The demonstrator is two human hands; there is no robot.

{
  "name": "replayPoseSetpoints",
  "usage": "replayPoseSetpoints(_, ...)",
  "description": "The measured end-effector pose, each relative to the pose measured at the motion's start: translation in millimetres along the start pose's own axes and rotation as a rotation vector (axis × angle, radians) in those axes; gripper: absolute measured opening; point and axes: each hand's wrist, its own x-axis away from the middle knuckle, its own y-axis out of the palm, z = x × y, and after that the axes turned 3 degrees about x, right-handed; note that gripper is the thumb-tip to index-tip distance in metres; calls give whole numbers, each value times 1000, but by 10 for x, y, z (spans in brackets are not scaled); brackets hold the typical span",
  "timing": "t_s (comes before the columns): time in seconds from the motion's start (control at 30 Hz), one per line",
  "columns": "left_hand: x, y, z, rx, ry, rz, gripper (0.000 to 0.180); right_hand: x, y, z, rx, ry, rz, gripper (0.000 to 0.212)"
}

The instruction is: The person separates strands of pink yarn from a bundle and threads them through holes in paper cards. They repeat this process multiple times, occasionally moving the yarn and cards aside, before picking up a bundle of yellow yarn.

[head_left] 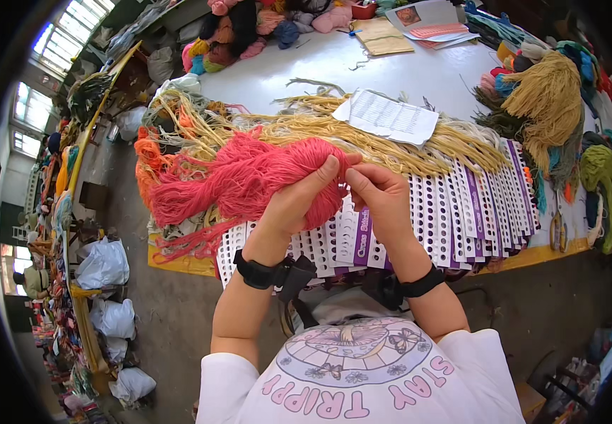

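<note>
Coral-pink yarn skein (249, 177): held at the near edge of the white worktable (405, 71), above the row of punched white thread-organiser cards (461, 212) with purple bands. Left hand (295, 205): closed around the skein's right end, thumb laid over the strands. Right hand (380, 194): set just right of the skein, fingertips pressed together in a pinch on a few pink strands at its end. Tan and yellow yarn bundles (391, 141): spread behind the skein, partly covered by a printed paper sheet (388, 116). Mustard tassel bundle (546, 102): placed far right of the skein. Handling note, as judged: the bulk is best kept firmly gripped while a single strand is drawn out slowly, so that neighbouring strands are not dragged into a tangle; the pinch should be kept close to the skein's end.
</note>
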Motion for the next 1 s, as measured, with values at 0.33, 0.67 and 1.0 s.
replayPoseSetpoints(0.33, -23, -76, -100, 167, -67, 81, 37, 29, -86, 40, -26, -51, 32, 16)
replayPoseSetpoints(0.67, -26, 0, -207, -57, 81, 95, 33, -8, -13, 30, -3, -18, 40, 11)
replayPoseSetpoints(1.0, 37, -503, 19, 363, 239, 187, 17, 9, -599, -20, -827, -37, 27, 15)
